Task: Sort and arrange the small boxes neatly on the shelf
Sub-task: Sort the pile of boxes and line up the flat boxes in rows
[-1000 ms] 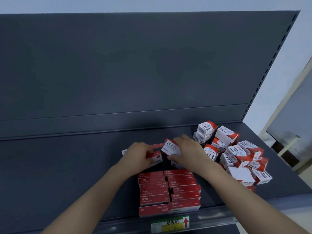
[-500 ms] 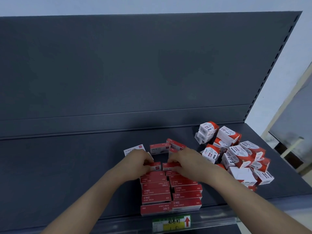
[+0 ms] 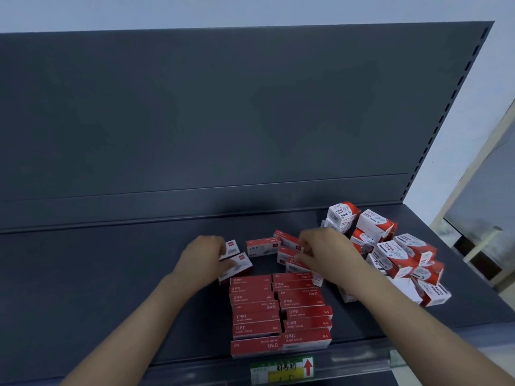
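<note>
On the grey shelf the pile of paper clip boxes at the right lies the same as one second ago, so this kind is not yet sorted. The block of staple boxes at the front edge has grown at its back end. Half a second ago both hands were pressing two boxes there, and now these lie flat in their rows. The hands have since moved apart towards the back. The left hand has its fingers curled over a tilted staple box at the back left corner of the block. The right hand pinches with its fingertips a red staple box just behind the right column. In my judgement the next pair is being collected, and the staple rows are well advanced. Now the count: one shelf; one pile of about a dozen paper clip boxes, some hidden, so I cannot give the exact number; two columns of staple boxes with about seven rows each; two hands; about six loose staple boxes behind the block, including the two in the hands; and one price label on the front rail.
</note>
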